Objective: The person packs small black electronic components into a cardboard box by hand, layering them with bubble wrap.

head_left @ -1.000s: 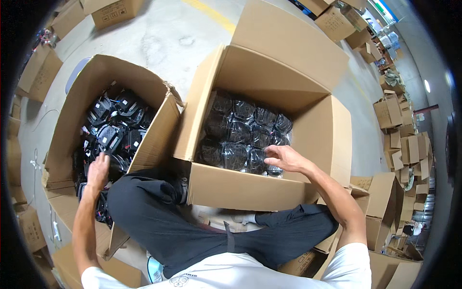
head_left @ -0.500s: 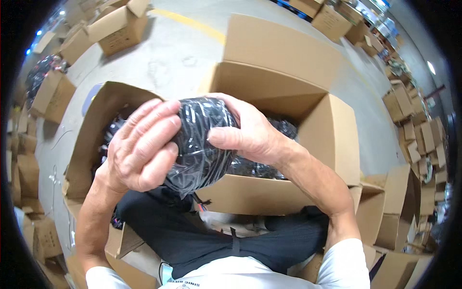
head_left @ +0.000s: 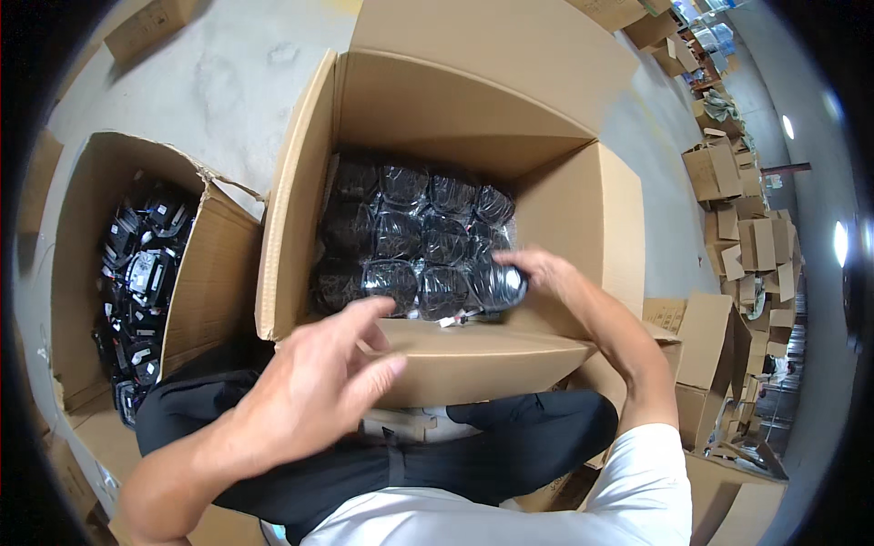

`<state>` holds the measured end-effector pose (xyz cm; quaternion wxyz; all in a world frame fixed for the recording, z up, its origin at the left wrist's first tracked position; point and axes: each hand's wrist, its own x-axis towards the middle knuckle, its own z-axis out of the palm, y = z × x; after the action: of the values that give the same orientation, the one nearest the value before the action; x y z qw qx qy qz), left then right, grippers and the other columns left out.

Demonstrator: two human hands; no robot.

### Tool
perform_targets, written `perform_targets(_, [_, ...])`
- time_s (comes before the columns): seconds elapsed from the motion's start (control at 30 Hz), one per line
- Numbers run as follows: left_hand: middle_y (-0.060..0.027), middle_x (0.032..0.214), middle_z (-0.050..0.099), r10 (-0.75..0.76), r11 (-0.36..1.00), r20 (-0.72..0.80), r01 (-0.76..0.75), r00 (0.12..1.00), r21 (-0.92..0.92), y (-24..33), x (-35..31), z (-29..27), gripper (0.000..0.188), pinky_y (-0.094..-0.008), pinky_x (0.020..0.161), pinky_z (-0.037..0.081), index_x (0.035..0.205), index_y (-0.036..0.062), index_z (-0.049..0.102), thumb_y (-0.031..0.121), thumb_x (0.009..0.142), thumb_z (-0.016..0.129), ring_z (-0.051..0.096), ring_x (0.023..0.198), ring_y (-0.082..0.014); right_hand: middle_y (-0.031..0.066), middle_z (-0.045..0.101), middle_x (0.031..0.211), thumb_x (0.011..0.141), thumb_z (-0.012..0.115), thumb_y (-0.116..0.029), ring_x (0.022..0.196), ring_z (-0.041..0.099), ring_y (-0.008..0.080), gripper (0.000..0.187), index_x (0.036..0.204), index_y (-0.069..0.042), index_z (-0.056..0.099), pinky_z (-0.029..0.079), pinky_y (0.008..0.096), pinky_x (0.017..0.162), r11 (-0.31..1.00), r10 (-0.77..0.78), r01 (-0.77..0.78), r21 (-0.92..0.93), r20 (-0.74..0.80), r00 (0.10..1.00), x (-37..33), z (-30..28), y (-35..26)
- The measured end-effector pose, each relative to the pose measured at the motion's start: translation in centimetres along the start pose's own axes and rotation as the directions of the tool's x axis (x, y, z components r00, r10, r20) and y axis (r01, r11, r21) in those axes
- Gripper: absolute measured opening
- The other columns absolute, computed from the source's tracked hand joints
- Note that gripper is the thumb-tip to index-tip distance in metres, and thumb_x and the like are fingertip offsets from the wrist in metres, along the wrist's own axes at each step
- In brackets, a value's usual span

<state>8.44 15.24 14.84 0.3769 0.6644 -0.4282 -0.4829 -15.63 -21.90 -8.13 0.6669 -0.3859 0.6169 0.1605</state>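
Observation:
A large cardboard box [head_left: 510, 350] stands open in front of me, with rows of black bundles [head_left: 397, 232] wrapped in clear plastic on its bottom. At the near right end of these rows, my right hand [head_left: 543, 269] grips the right side of one wrapped black bundle [head_left: 497, 286]. Its thumb is partly hidden. My left hand [head_left: 323, 369] hovers over the box's near edge, thumb and fingers apart, holding nothing. Left of this box stands a second open cardboard box [head_left: 218, 273], filled with loose black parts [head_left: 150, 273] that look like plastic pieces with small white bits.
A tall flap [head_left: 492, 55] rises from the box's far side. My legs in dark trousers [head_left: 519, 441] lie close below its near wall. Several empty cartons [head_left: 701, 364] stand at the right, and more are piled farther off [head_left: 742, 241] along the grey floor.
Both hands held the wrapped bundle above the boxes before. Now my right hand has it down in the large box, and my left has let go and drawn back. The view has shifted.

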Motion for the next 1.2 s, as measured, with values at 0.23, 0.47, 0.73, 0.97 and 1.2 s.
perform_targets(0.23, [-0.0208, 0.099, 0.066, 0.188, 0.942, -0.01, -0.177, 0.982, 0.286, -0.4, -1.1, -0.1, 0.06, -0.0408, 0.075, 0.056, 0.137, -0.0069, 0.05, 0.013, 0.087, 0.078, 0.069, 0.084, -0.0327, 0.026, 0.062, 0.133, 0.09, 0.077, -0.028, 0.126, 0.059, 0.0376, 0.065, 0.138, 0.008, 0.05, 0.047, 0.0483, 0.108, 0.656, -0.338, 0.233, -0.718, -0.003, 0.941, 4.8, -2.1, 6.3])
perform_targets(0.47, [-0.0178, 0.104, 0.067, 0.269, 0.866, -0.152, -0.17, 0.951, 0.47, -0.1, -2.6, 0.2, 0.063, -0.0415, 0.076, 0.056, 0.132, -0.003, 0.053, 0.015, 0.079, 0.081, 0.069, 0.088, -0.0336, 0.0355, 0.05, 0.134, 0.079, 0.086, -0.032, 0.126, 0.052, 0.0481, 0.092, 0.142, 0.011, 0.033, 0.043, 0.049, 0.109, -0.18, -0.446, 0.176, -0.968, 0.24, 0.862, 5.0, 1.1, 9.7])
perform_targets(0.73, [-0.0091, 0.086, 0.058, 0.674, 0.734, -0.569, -0.345, 0.472, 0.585, -1.1, -6.9, 1.0, 0.025, -0.0396, 0.07, 0.05, 0.097, 0.0025, 0.059, 0.013, 0.08, 0.073, 0.062, 0.079, -0.0278, 0.0256, 0.069, 0.117, 0.087, 0.077, -0.022, 0.106, 0.068, 0.0327, 0.047, 0.123, 0.004, 0.061, 0.053, 0.0437, 0.091, -0.164, -0.324, 0.519, -0.839, 0.543, 0.775, 2.3, -1.3, 3.6])
perform_targets(0.97, [-0.0055, 0.068, 0.066, 0.036, 0.996, -0.979, 0.079, 0.201, 0.052, -13.7, -27.9, 14.1, 0.003, -0.031, 0.055, 0.05, 0.086, 0.0053, 0.071, 0.006, 0.088, 0.07, 0.064, 0.06, -0.0154, 0.0199, 0.068, 0.122, 0.096, 0.067, -0.02, 0.113, 0.064, 0.0252, 0.052, 0.137, 0.008, 0.054, 0.05, 0.037, 0.1, 0.173, -0.559, 0.583, -0.794, 0.408, 0.722, -14.4, 5.0, 2.7])
perform_targets(1.2, [0.0015, 0.088, 0.065, -0.308, 0.939, -0.951, 0.15, -0.033, -0.309, -22.7, -33.7, 15.1, 0.017, -0.0219, 0.066, 0.045, 0.1, 0.0005, 0.07, 0.015, 0.103, 0.061, 0.054, 0.075, -0.0049, 0.0234, 0.068, 0.124, 0.095, 0.07, -0.03, 0.118, 0.065, 0.0336, 0.053, 0.133, 0.005, 0.059, 0.049, 0.0402, 0.103, 0.114, -0.756, 0.542, -0.832, 0.281, 0.591, -25.7, 5.3, 9.4])
